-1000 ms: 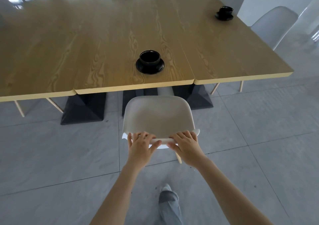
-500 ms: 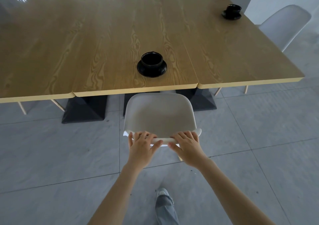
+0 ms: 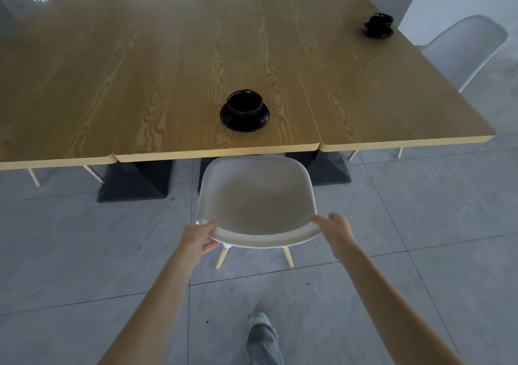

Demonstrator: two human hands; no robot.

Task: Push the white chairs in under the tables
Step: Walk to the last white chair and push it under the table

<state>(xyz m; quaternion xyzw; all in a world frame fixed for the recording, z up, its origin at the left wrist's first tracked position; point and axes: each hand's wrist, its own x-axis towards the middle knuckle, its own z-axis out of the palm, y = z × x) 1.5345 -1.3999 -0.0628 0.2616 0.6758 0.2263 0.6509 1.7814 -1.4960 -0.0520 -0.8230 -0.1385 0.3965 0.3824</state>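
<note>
White chair (image 3: 256,196): stands on the grey tiled floor (image 3: 84,238) at the near edge of the wooden table (image 3: 168,65), back toward the person. The front of its seat is just under the table edge; most of the shell is still out from under the top. Two light wooden rear legs show beneath the shell.

Left hand (image 3: 197,238): at the left corner of the chair back, thumb on top of the rim, fingers curled beneath it, gripping the chair.

Right hand (image 3: 335,231): at the right corner of the chair back, fingers loosely spread and pointing forward, touching the rim's edge. Whether they close around it cannot be told.

Table: several wood-grain tops set edge to edge on dark bases.

Black cup on saucer (image 3: 244,110): on the table near its front edge, just beyond the chair.

Second black cup and saucer (image 3: 377,25): at the far right corner of the table.

Second white chair (image 3: 462,48): at the right end of the table, partly out.

Foot in a pale shoe (image 3: 262,321): on the floor behind the chair.
</note>
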